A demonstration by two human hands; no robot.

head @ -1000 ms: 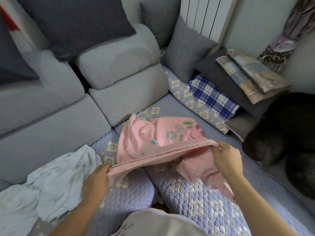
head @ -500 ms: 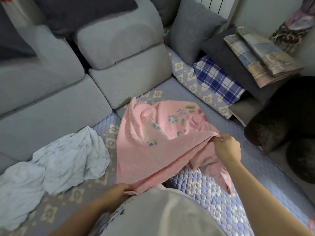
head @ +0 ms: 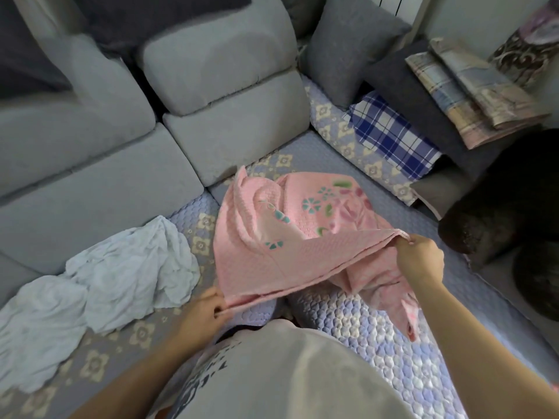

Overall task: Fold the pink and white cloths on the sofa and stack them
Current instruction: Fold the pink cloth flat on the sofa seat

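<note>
A pink cloth (head: 272, 243) with flower prints is stretched over the quilted sofa seat (head: 363, 325) in the middle of the view. My left hand (head: 205, 313) pinches its near left corner low by my body. My right hand (head: 419, 257) grips the doubled edge at the right, held higher. A loose end of the pink cloth hangs below my right hand. A crumpled white cloth (head: 99, 282) lies on the seat to the left, touched by neither hand.
Grey sofa back cushions (head: 211, 86) rise behind the cloths. A blue checked cloth (head: 390, 134), a grey pillow (head: 348, 46) and folded plaid fabrics (head: 472, 92) sit at the right. A dark furry mass (head: 508, 207) lies at the far right.
The pink cloth's held edge has come down and towards me, spreading the cloth flatter. My left hand drew back towards my body; my right hand stayed on the right end.
</note>
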